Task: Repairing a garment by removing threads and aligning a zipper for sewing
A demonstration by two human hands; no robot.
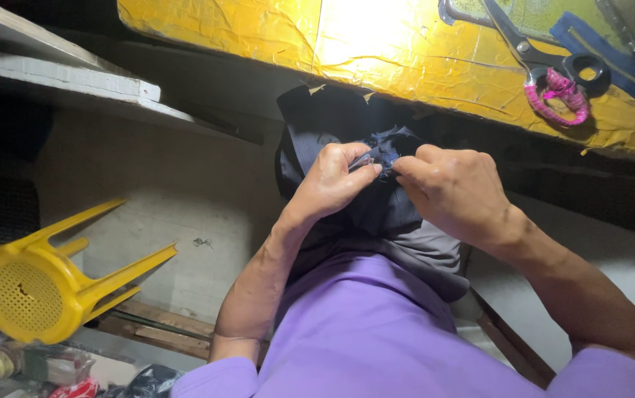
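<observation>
The dark navy cloth (pixel 376 184) sits bunched between both hands, draped down over the person's lap just below the tabletop (pixel 376 51) edge. The left hand (pixel 332 180) has its fingers (pixel 365 168) clamped on a fold, perhaps on a small metal piece, though it is too small to tell. The right hand (pixel 454 191) pinches the same fold just beside them, fingers together. Holding it well means keeping the cloth taut between the two pinches. Beyond the fingers, scissors (pixel 553 70) with a pink-wrapped handle lie on the yellow taped top; far off the left hand, a yellow stool (pixel 44 284) lies tipped over.
</observation>
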